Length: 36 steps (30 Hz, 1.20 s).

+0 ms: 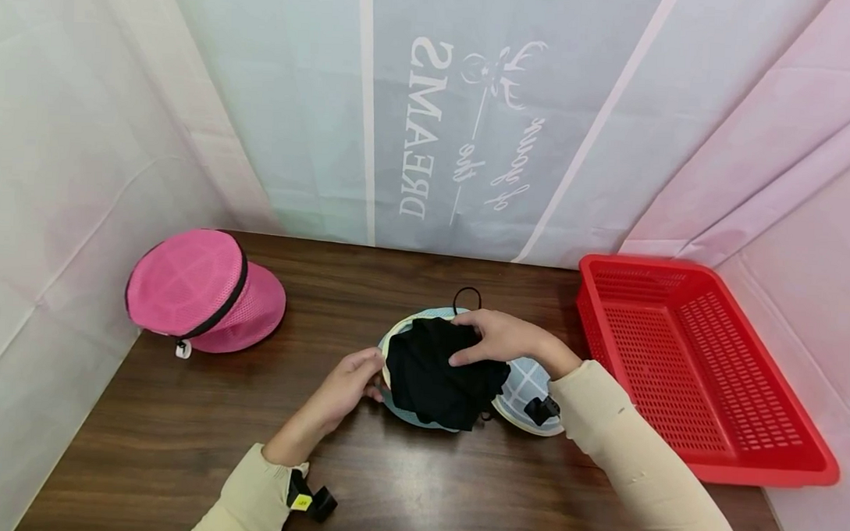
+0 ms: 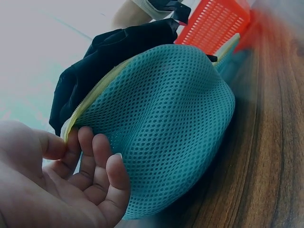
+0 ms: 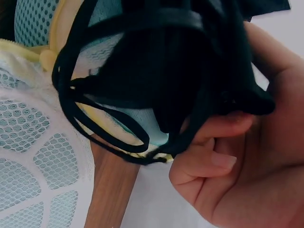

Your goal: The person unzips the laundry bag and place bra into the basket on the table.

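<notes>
A black garment with thin straps point(image 1: 428, 375) lies over the opening of a blue mesh laundry bag point(image 2: 171, 114) in the middle of the table. My left hand point(image 1: 354, 380) pinches the bag's yellow-zipped rim between thumb and finger, seen close in the left wrist view. Over the garment's far right side, my right hand point(image 1: 500, 337) grips the black fabric; its straps point(image 3: 137, 140) dangle in loops in the right wrist view. The bag's round lid point(image 1: 522, 386) is folded out to the right, its white ribbed mesh facing up. Beneath the garment, the bag's inside is mostly hidden.
A pink mesh laundry bag point(image 1: 185, 284) with a black zip stands at the far left. On the right, beside my forearm, is a red plastic basket point(image 1: 762, 473). Printed curtains point(image 1: 317, 137) hang along the back and sides of the brown wooden table point(image 1: 202, 414).
</notes>
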Each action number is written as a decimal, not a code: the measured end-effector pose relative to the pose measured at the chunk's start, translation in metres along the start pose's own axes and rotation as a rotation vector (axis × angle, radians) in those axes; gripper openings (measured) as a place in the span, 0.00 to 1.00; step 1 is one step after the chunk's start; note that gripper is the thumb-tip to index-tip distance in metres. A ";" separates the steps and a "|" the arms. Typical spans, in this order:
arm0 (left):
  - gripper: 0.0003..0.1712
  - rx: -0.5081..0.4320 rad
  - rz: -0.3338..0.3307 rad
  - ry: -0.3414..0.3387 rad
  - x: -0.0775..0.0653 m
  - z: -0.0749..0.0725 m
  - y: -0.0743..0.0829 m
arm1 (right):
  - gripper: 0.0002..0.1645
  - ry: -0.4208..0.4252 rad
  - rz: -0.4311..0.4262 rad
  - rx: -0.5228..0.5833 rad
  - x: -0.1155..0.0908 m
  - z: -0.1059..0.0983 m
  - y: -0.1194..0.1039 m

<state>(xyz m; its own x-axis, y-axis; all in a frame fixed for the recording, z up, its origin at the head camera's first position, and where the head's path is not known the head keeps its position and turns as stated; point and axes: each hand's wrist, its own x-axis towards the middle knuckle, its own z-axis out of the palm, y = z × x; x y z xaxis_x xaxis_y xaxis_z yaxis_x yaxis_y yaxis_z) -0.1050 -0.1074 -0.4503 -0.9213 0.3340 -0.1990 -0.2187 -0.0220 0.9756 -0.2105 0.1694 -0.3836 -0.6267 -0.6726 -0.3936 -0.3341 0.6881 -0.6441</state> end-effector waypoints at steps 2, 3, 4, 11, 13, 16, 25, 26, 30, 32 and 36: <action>0.16 -0.007 0.003 0.002 0.000 0.000 0.000 | 0.47 0.001 0.041 -0.001 0.000 0.000 0.000; 0.16 -0.007 0.007 -0.001 0.001 0.000 0.000 | 0.48 0.004 0.054 -0.001 0.000 0.000 0.000; 0.16 -0.007 0.011 -0.003 0.001 0.000 0.000 | 0.47 0.010 0.067 -0.011 0.000 0.000 -0.001; 0.17 -0.012 0.003 0.003 0.001 0.001 -0.002 | 0.39 0.216 0.169 -0.219 -0.003 0.010 -0.012; 0.17 -0.012 0.004 0.002 0.001 0.001 -0.002 | 0.37 0.306 0.192 -0.286 -0.005 0.014 -0.017; 0.17 -0.010 0.004 -0.003 0.000 0.001 -0.002 | 0.32 0.440 0.172 -0.402 -0.008 0.022 -0.023; 0.17 -0.007 0.016 -0.010 0.000 0.000 -0.003 | 0.22 0.631 -0.012 -0.592 -0.008 0.030 -0.025; 0.17 -0.006 0.018 -0.011 0.000 -0.001 -0.003 | 0.22 0.622 -0.021 -0.592 -0.008 0.029 -0.025; 0.17 -0.010 0.013 -0.009 0.000 -0.001 -0.003 | 0.23 0.543 -0.024 -0.552 -0.007 0.024 -0.021; 0.18 -0.011 0.009 -0.005 0.000 -0.001 -0.003 | 0.24 0.485 -0.023 -0.503 -0.008 0.020 -0.018; 0.18 -0.010 0.002 0.004 0.000 -0.001 -0.003 | 0.26 0.373 -0.061 -0.357 -0.011 0.011 -0.013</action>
<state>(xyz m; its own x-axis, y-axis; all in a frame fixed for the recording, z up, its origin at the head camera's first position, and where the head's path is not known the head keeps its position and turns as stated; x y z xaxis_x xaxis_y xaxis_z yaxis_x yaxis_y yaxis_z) -0.1044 -0.1084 -0.4529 -0.9230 0.3303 -0.1974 -0.2201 -0.0323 0.9749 -0.1917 0.1651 -0.3785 -0.7851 -0.6164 -0.0602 -0.5564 0.7446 -0.3687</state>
